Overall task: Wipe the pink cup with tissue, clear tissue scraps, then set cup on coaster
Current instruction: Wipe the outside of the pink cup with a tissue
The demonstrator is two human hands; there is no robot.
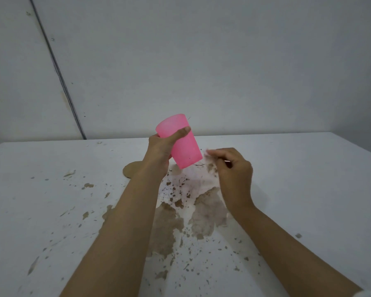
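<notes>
Our left hand (161,150) grips the pink cup (183,144), tilted above the table (51,211). Our right hand (231,170) pinches a tissue scrap (208,152) beside it. Scrap-clearing seems underway; next, we set the cup upright on the coaster (131,169).

Nothing readable is showing: no lettering is appearing on the pink cup (186,151), counter (308,179) or wall (201,61).
</notes>
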